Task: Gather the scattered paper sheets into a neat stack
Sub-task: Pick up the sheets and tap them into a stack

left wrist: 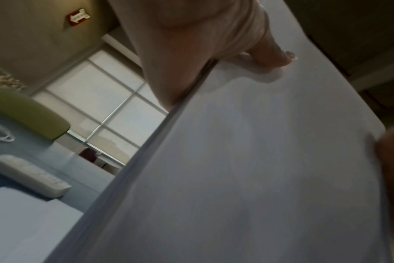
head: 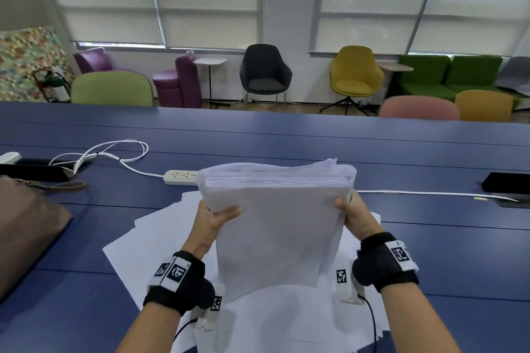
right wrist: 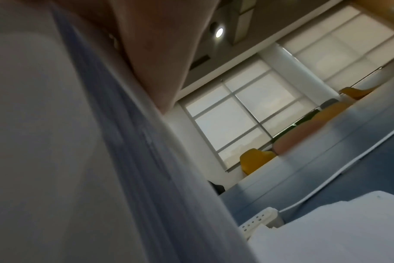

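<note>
A thick stack of white paper sheets stands on its lower edge above the blue table, its upper edges slightly uneven. My left hand grips the stack's left side, thumb on the near face. My right hand grips the right side the same way. Several loose white sheets lie fanned out on the table under and around the stack. In the left wrist view the stack fills the frame with my thumb on it. In the right wrist view the stack's edge runs diagonally beside my palm.
A white power strip with its coiled cable lies just behind the stack. A brown bag sits at the left. A black device lies at the right. Chairs line the table's far side.
</note>
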Tool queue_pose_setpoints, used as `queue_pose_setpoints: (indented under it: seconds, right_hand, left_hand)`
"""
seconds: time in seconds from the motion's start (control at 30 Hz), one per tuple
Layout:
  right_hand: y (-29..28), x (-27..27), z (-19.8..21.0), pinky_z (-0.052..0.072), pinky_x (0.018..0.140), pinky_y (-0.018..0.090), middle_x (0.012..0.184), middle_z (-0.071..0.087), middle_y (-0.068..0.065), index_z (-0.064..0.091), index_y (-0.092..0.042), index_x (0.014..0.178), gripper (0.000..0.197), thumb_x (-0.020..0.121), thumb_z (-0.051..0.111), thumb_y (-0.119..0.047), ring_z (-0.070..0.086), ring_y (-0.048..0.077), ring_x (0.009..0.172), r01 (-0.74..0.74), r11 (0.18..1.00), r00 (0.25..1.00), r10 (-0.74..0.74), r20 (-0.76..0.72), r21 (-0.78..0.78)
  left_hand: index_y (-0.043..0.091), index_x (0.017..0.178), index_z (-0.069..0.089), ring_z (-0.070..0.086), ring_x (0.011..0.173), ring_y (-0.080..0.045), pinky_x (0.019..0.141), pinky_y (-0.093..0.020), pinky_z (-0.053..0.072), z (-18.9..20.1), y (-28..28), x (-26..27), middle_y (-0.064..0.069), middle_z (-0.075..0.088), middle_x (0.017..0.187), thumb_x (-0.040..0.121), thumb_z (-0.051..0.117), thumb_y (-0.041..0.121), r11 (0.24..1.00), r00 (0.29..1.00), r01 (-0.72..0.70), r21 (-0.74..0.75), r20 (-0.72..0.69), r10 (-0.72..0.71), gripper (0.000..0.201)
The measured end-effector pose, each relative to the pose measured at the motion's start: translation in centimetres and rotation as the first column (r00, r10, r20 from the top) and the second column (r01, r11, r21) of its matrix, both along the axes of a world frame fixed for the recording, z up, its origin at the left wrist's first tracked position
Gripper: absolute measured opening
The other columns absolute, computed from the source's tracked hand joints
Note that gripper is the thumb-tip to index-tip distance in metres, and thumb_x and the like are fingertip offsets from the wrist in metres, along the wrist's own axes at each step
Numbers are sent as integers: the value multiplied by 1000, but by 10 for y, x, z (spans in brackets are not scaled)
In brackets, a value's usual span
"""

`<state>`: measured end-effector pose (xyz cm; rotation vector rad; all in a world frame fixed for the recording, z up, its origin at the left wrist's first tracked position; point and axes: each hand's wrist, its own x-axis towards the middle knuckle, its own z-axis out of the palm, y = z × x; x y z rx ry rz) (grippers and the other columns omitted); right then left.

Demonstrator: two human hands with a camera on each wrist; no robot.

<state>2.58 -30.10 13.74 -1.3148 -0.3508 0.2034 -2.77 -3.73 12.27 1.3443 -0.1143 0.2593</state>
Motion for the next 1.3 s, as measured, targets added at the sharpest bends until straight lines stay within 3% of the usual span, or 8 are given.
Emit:
queue_pose_setpoints:
  seconds: [0.3, 0.53, 0.73, 0.8, 0.9, 1.03, 1.13, 1.3]
  right_hand:
    - [1, -9, 16, 52, 75, 17, 91, 73, -12, 59, -17, 109, 94, 28, 89, -55, 68, 3, 88, -67, 992, 991, 78, 105, -107]
    - [-7, -11, -14, 55, 66, 19, 75, 74, -9, 77, -28, 77, 59, 27, 89, -56, 68, 4, 71, 110, 992, 993, -112, 29, 56]
    - [14, -27, 11, 52, 60, 18, 67, 73, -10, 75, -23, 63, 11, 54, 79, -19, 67, 2, 64, 237, 971, 967, -233, 99, -27]
    - [15, -29, 36, 52, 59, 15, 64, 71, -14, 76, -27, 63, 24, 44, 88, -35, 65, -2, 62, 213, 977, 954, -211, 214, 11]
    - [8, -25, 56, 53, 62, 16, 68, 72, -15, 76, -33, 73, 51, 35, 82, -66, 66, -1, 66, 110, 991, 955, -126, 269, 74]
    - [-4, -17, 23, 54, 65, 18, 78, 73, -11, 74, -21, 86, 75, 34, 78, -74, 68, 2, 73, 116, 992, 980, -124, 153, 57]
    - [-6, -18, -2, 54, 62, 20, 73, 73, -11, 67, -18, 87, 85, 26, 79, -75, 68, 2, 69, 183, 982, 982, -185, 48, 36]
    - [-5, -18, 7, 54, 60, 20, 74, 72, -11, 60, -18, 93, 96, 22, 74, -81, 66, 1, 69, 131, 988, 987, -138, 85, 79]
  left_hand:
    - [19, 88, 69, 68, 79, -12, 69, -26, 54, 1, 3, 4, 5, 73, 83, 38, 86, 35, 999, 1000, 17, 30, -17, -16, 55]
    - [17, 88, 69, 69, 79, -12, 68, -23, 54, 8, 1, 4, 4, 74, 83, 39, 85, 32, 999, 1000, 3, 42, -23, -2, 54]
    - [19, 72, 74, 68, 68, -6, 62, -20, 54, 40, -14, 0, 9, 73, 73, 63, 81, 10, 992, 991, -121, 30, 58, 119, 14]
    - [19, 65, 73, 67, 62, -3, 59, -19, 54, 53, -14, 1, 11, 72, 67, 74, 70, -3, 980, 971, -196, -21, 139, 197, 24]
    - [17, 70, 72, 67, 63, -5, 59, -19, 54, 61, -7, -3, 10, 72, 68, 67, 75, 14, 978, 957, -180, -108, 209, 199, 5]
    - [19, 99, 64, 66, 77, -1, 68, -13, 50, 33, -1, -4, 11, 73, 83, 52, 80, 36, 994, 985, -76, 74, 158, 63, 53]
    - [17, 100, 64, 67, 82, -8, 68, -18, 52, 7, -6, -4, 8, 73, 88, 45, 85, 50, 997, 1000, -5, 76, 29, 3, 68]
    - [22, 86, 72, 68, 77, -6, 67, -20, 53, 11, -15, -1, 10, 74, 81, 48, 75, 32, 995, 999, 42, 86, -13, -42, 39]
